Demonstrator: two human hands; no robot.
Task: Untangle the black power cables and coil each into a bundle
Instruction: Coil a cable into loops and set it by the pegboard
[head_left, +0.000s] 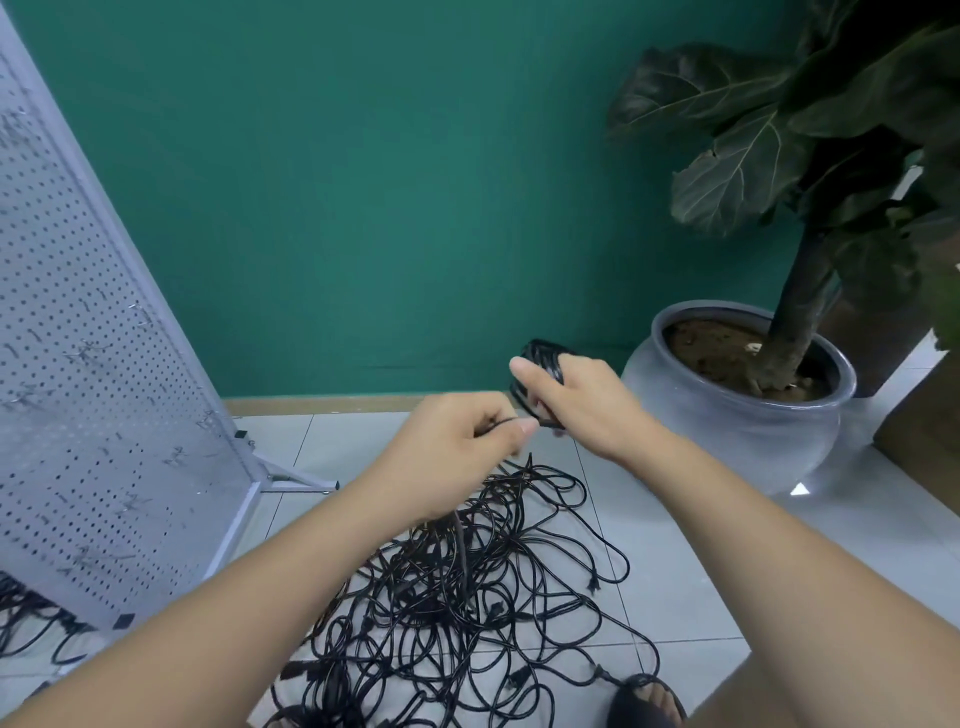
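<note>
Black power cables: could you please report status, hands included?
Right hand grips coiled black cable bundle. Left hand pinches its loose strand. Tangled black cable pile on white tiled floor. Nothing obstructing.

Hands (524, 415) coil cable (543, 371) above tangled cables (467, 597).

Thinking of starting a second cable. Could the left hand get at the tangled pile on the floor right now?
Probably, but not freely: the pile lies just below the left hand with nothing between, yet that hand pinches a cable leading to the coil in the right hand.
</note>
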